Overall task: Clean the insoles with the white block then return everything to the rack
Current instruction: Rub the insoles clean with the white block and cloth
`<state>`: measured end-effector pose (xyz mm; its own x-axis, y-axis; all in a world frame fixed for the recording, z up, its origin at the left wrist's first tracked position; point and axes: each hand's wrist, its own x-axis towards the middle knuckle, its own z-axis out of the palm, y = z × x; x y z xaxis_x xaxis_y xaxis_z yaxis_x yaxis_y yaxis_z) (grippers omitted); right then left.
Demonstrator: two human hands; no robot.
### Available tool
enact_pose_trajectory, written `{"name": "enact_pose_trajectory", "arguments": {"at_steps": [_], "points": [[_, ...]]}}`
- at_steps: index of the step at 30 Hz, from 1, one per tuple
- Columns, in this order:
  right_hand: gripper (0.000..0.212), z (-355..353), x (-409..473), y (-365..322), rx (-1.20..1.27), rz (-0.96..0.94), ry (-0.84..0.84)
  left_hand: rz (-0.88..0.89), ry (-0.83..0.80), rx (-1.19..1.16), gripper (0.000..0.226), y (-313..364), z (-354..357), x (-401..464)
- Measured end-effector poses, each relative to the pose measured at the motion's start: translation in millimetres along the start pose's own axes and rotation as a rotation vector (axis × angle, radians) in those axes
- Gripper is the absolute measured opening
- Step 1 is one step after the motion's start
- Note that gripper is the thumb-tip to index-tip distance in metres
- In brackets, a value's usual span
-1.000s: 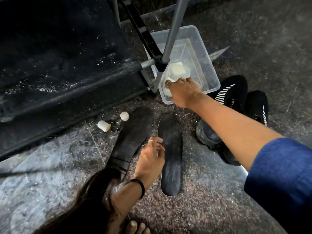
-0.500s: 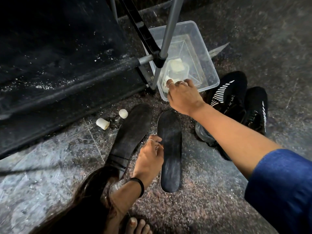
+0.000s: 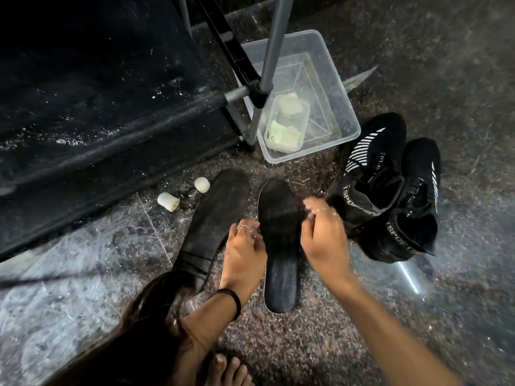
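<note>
Right hand blurred, fingers curled loosely, tips at the right edge of the right insole, about mid-length. Cannot tell if anything is pinched between them; no white piece can be made out in the blur. Left hand rests at the same insole's left edge, fingertips bent down onto the rim and touching it, ring on one finger, black band on the wrist. It sits in the gap between the two insoles.

Right insole lies flat on the floor, toe far, heel near. Left insole lies just left of it, angled, toe far-right, heel near-left, apart from the other.

White blocks sit in a small clear tub inside the clear bin, far of the insoles, untouched by either hand. Two small white lumps on the floor left of the left insole's toe, near the rack.

Rack's grey pole crosses in front of the bin.

Pair of black shoes right of the right hand, white stripes on the uppers. Collar band reads "SPORT", partly cut off; other small lettering unreadable.

Bare toes at the near edge.
</note>
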<state>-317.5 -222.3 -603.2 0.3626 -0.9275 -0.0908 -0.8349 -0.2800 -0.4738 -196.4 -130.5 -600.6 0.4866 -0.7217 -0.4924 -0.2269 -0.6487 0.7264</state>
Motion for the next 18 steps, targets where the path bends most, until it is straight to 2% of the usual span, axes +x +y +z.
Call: {"name": "enact_pose_trajectory", "arguments": {"at_steps": [3, 6, 18], "points": [[0.034, 13, -31, 6, 0.123, 0.246, -0.075, -0.035, 0.0, -0.023, 0.029, 1, 2, 0], [0.033, 21, -53, 4, 0.196, 0.383, -0.086, -0.082, -0.02, -0.043, 0.029, 0, 5, -1], [0.025, 30, -55, -9, 0.372, 0.635, -0.038, -0.178, -0.065, -0.159, 0.028, 3, 8, -1]]}}
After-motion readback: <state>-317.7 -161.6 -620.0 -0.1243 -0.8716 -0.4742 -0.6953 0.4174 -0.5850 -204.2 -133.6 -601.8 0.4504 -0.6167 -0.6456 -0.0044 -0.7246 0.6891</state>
